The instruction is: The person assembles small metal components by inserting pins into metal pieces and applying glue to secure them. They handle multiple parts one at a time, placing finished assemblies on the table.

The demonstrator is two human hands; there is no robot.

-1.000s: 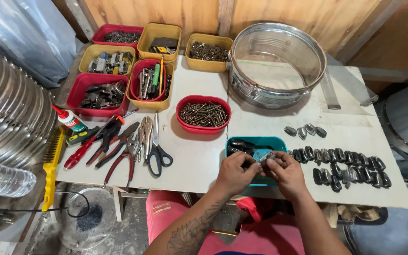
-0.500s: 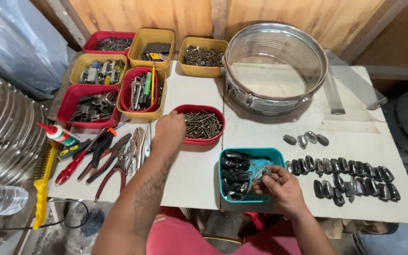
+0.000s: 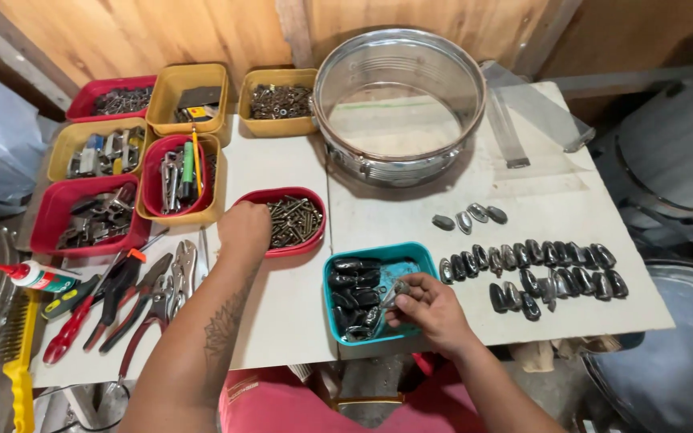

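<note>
My left hand [image 3: 244, 231] reaches to the left rim of a red oval tray [image 3: 314, 240] full of dark screws [image 3: 294, 218]. Its fingers curl down into the tray, and I cannot see whether they hold anything. My right hand [image 3: 436, 309] pinches a small silvery metal lug [image 3: 399, 292] over a teal tray [image 3: 411, 255] that holds several dark lugs [image 3: 354, 293]. Both trays sit on a white tabletop [image 3: 282, 321].
Rows of dark and chrome lugs [image 3: 535, 269] lie right of the teal tray. A chrome drum shell [image 3: 399, 164] stands at the back. Yellow and red parts bins [image 3: 178, 172] fill the back left. Pliers and cutters [image 3: 122, 297], a glue bottle [image 3: 35, 277] and a yellow brush [image 3: 22, 361] lie at the left.
My left hand left the teal tray and reached over to the red screw tray, settling at its left rim. My right hand stays over the teal tray with the lug.
</note>
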